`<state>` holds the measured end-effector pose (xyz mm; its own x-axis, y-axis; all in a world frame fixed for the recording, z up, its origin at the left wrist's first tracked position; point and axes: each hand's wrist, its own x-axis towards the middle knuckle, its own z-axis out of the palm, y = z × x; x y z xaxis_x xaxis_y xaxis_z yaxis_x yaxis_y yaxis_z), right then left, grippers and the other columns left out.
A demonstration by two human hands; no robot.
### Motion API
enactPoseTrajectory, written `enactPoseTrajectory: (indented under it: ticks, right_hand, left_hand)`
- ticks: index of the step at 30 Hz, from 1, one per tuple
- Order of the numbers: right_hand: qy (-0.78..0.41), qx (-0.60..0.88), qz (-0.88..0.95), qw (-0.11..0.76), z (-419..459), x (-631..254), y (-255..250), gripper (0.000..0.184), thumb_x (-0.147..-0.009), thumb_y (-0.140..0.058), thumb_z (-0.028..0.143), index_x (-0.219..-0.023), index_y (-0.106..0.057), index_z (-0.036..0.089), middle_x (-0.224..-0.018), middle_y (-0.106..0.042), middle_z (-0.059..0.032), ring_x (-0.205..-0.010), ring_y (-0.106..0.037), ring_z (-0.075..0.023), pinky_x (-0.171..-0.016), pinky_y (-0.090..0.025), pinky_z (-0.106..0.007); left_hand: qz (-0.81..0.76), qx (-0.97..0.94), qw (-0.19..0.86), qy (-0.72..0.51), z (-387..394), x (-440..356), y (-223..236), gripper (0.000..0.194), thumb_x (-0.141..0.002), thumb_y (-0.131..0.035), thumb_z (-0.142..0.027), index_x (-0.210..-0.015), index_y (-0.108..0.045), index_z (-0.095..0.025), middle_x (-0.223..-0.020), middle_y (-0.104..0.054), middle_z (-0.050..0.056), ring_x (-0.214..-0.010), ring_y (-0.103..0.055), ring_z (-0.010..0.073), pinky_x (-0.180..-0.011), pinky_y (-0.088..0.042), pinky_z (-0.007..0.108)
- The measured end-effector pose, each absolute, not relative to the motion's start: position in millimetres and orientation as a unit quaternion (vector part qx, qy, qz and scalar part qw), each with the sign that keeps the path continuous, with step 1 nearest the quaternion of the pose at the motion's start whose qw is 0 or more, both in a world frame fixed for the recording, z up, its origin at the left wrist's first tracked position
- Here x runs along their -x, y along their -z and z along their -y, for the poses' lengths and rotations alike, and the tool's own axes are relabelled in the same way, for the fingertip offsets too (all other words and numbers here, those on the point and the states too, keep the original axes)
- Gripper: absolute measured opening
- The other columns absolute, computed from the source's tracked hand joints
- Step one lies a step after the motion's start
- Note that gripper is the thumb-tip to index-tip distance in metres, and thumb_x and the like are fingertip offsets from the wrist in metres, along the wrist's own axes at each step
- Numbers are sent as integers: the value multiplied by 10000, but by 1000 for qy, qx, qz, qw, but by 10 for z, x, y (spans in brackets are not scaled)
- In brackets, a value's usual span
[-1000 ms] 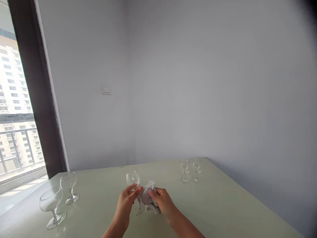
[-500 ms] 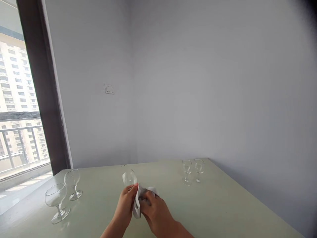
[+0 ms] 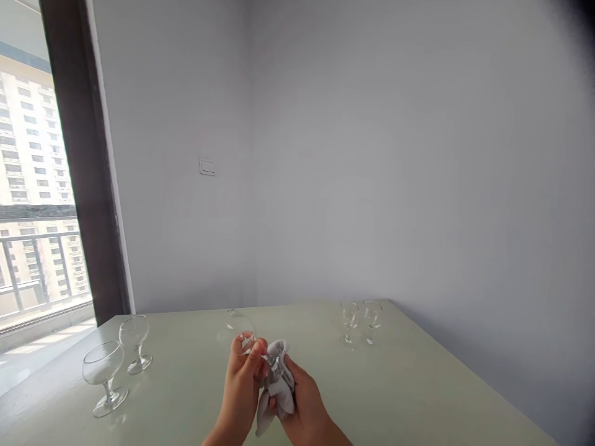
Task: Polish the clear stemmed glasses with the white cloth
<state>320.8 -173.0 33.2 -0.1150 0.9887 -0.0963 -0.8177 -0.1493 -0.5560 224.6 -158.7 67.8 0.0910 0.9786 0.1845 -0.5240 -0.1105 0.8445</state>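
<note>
My left hand (image 3: 243,379) is closed on a clear stemmed glass (image 3: 239,322), gripping it near where bowl meets stem. The glass is tilted, its bowl pointing away and to the left, the stem running back toward my right hand. A light grey cloth (image 3: 281,396) is bunched around the foot end of the glass. My right hand (image 3: 301,395) is closed on this cloth from the right side. Part of the stem shows between the two hands; the foot is mostly covered by the cloth.
Two round-bowled stemmed glasses stand upright at the table's left, a nearer glass (image 3: 106,375) and a farther glass (image 3: 134,341). Toward the back right stand two smaller stemmed glasses, one (image 3: 349,319) beside the other (image 3: 372,319). Grey walls (image 3: 372,155) border the pale green table (image 3: 395,390).
My right hand has turned and shifted slightly, so the cloth is now bunched lower and around the foot end. More of the stem shows. The glass's bowl has tipped a little further left.
</note>
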Motion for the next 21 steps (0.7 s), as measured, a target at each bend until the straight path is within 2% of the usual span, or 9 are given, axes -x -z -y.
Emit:
enactPoseTrajectory:
  ticks: [4, 7, 9, 11, 14, 17, 18, 19, 21]
  right_hand:
    - [-739, 296, 122, 593, 1743, -3194, -359, 287, -791, -559, 423, -756, -612, 143, -615, -573, -4, -502, -520, -109, -401, -376, -192]
    - [-750, 352, 116, 548, 1761, -3203, -365, 288, -815, -515, 436, -774, -598, 163, -648, -589, -14, -534, -540, -116, -416, -375, -184]
    - [-753, 381, 162, 512, 1776, -3216, -336, 326, -839, -449, 452, -761, -591, 170, -641, -575, -19, -530, -524, -120, -411, -347, -188]
    - [-717, 408, 298, 480, 1789, -3247, -290, 346, -843, -418, 446, -698, -578, 176, -627, -554, -20, -525, -496, -126, -428, -342, -209]
    - [-467, 509, 596, 410, 1774, -3339, -227, 285, -807, -480, 360, -585, -543, 195, -636, -556, -19, -558, -492, -145, -544, -395, -280]
    - [-190, 618, 681, 344, 1711, -3433, -211, 123, -744, -530, 224, -653, -607, 196, -800, -614, -81, -695, -553, -220, -654, -403, -362]
    - [-142, 632, 679, 347, 1689, -3447, -217, 110, -725, -533, 191, -749, -641, 196, -864, -618, -97, -733, -566, -236, -664, -404, -368]
    - [-118, 630, 678, 359, 1672, -3449, -225, 193, -709, -539, 168, -863, -652, 201, -904, -616, -99, -755, -575, -235, -668, -410, -357]
    - [-96, 622, 679, 378, 1657, -3416, -240, 274, -682, -562, 163, -937, -649, 210, -854, -620, -65, -700, -585, -198, -627, -415, -301]
  left_hand:
    - [-328, -522, 480, -624, 1529, -2274, -495, 365, -782, -599, -423, -1039, -378, -285, -761, -565, -57, -530, -461, 81, -534, -422, 219]
    - [-355, -533, 440, -630, 1463, -2249, -450, 397, -769, -590, -447, -1046, -367, -271, -744, -576, -53, -524, -465, 92, -560, -429, 240]
    - [-370, -532, 424, -633, 1417, -2205, -461, 409, -745, -602, -459, -1023, -377, -261, -725, -574, -53, -508, -464, 97, -544, -416, 245]
    - [-387, -533, 401, -637, 1368, -2145, -481, 410, -725, -613, -469, -994, -391, -255, -718, -570, -53, -488, -453, 96, -530, -401, 249]
    - [-424, -526, 366, -639, 1307, -2065, -492, 443, -707, -619, -490, -1008, -402, -249, -772, -597, -21, -550, -512, 125, -572, -413, 274]
    - [-472, -524, 352, -615, 1316, -2075, -480, 504, -674, -633, -521, -1040, -413, -255, -863, -629, 22, -699, -595, 193, -654, -430, 319]
    - [-486, -523, 354, -603, 1343, -2105, -474, 513, -656, -642, -529, -1033, -426, -257, -886, -635, 31, -727, -608, 210, -671, -432, 333]
    - [-497, -522, 357, -594, 1378, -2148, -468, 515, -640, -647, -537, -1020, -442, -256, -896, -641, 36, -736, -617, 223, -676, -432, 343]
    - [-501, -518, 372, -585, 1462, -2252, -452, 501, -626, -646, -540, -996, -470, -253, -860, -651, 29, -729, -625, 238, -671, -434, 349]
